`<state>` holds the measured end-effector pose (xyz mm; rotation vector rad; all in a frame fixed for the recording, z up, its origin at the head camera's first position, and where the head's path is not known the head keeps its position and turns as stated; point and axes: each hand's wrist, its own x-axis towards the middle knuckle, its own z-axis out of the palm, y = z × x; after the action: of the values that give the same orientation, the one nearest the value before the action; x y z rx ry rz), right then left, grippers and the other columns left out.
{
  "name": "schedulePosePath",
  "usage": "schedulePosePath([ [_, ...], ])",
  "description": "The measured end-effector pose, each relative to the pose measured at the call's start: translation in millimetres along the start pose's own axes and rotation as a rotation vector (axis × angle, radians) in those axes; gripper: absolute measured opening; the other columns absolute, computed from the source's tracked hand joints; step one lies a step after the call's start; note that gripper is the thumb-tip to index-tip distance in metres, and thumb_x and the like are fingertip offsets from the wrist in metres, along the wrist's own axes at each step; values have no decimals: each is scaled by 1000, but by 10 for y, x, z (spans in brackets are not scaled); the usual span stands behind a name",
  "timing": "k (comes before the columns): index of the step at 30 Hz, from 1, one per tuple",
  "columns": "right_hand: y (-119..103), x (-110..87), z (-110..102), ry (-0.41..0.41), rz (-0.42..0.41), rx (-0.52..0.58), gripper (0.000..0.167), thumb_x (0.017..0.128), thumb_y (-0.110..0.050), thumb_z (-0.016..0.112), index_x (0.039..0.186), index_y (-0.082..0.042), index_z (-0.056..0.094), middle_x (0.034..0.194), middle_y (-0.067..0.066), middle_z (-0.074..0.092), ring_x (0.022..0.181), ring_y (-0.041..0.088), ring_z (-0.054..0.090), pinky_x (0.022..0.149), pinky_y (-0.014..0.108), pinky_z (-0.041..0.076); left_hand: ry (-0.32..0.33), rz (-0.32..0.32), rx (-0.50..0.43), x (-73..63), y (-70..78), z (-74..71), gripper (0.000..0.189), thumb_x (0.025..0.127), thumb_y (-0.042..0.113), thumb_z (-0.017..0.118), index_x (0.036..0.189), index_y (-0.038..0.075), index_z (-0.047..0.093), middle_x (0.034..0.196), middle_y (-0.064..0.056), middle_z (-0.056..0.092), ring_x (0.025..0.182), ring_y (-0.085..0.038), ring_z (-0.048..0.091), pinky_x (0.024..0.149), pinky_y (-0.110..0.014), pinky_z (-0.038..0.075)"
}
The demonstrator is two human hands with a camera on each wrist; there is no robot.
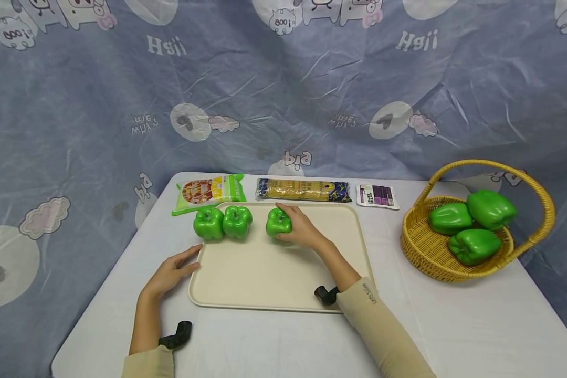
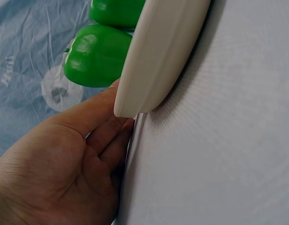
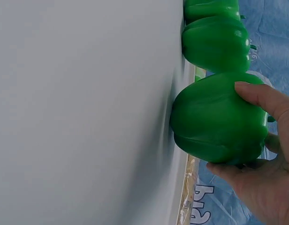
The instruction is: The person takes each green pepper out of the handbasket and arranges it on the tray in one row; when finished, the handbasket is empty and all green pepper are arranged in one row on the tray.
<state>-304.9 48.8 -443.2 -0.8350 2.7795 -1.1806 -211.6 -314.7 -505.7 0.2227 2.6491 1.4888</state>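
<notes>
My right hand [image 1: 301, 228] grips a green bell pepper [image 1: 277, 222] upright at the back middle of a cream tray [image 1: 274, 278]. In the right wrist view, thumb and fingers span the held pepper [image 3: 215, 122], whose base is close over the tray. To its left, two more green bell peppers stand side by side, one [image 1: 238, 222] on the tray and another [image 1: 208, 224] at its back left corner. My left hand [image 1: 169, 273] lies beside the tray's left edge. Its relaxed fingers touch the tray's rim [image 2: 128, 89] in the left wrist view.
At the right, a yellow wicker basket [image 1: 413, 249] with a tall handle contains three green peppers [image 1: 474, 245]. Behind the tray lie a green food packet [image 1: 210, 193], a pack of spaghetti [image 1: 303, 190] and a small white-and-purple sachet [image 1: 378, 196]. A white cloth [image 1: 264, 346] covers the table.
</notes>
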Motion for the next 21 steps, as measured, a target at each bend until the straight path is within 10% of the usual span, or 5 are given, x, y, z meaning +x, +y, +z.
schedulePosePath([
  [21, -64, 213, 255, 7, -21, 57, 84, 71, -20, 81, 140, -5, 35, 132, 15, 43, 118, 29, 45, 100, 43, 37, -1, 3, 10, -1, 2, -6, 55, 87, 31, 64, 136, 13, 48, 144, -12, 36, 135, -34, 23, 108, -55, 14],
])
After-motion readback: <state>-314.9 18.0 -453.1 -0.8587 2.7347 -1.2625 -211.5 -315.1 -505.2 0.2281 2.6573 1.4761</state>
